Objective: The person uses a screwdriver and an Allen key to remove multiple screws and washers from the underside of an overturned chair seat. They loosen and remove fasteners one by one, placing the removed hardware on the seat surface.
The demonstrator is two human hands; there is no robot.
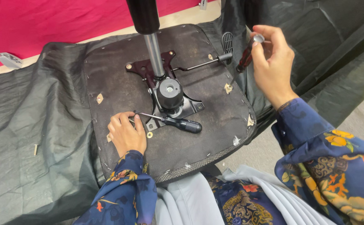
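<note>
Nearest the camera, two sleeves of dark blue fabric patterned with orange and yellow flowers are seen, with pale grey cloth across the lap between them. The left hand (125,133) is rested palm down on the underside of a chair seat (119,89), a dark brown padded board laid flat on black sheeting (28,125). Its fingers are curled loosely, and the fingertips are placed at the tip of a black-handled screwdriver (171,121) lying on the seat; nothing is clasped in this hand.

The right hand (273,62) is raised over the seat's right edge and closed firmly around a second screwdriver (243,58) with a dark red and black handle. This tool is held tilted, its thin shaft pointing down and left to a small pale tab (228,88) on the seat.

At the centre of the seat, a black metal mechanism plate (148,68) is mounted, from which a gas lift cylinder (153,46) rises towards the camera. A lever with a black paddle (227,41) extends to the right. A loose screw (35,149) is seen on the sheeting at far left. Bright pink flooring (44,21) is visible beyond.
</note>
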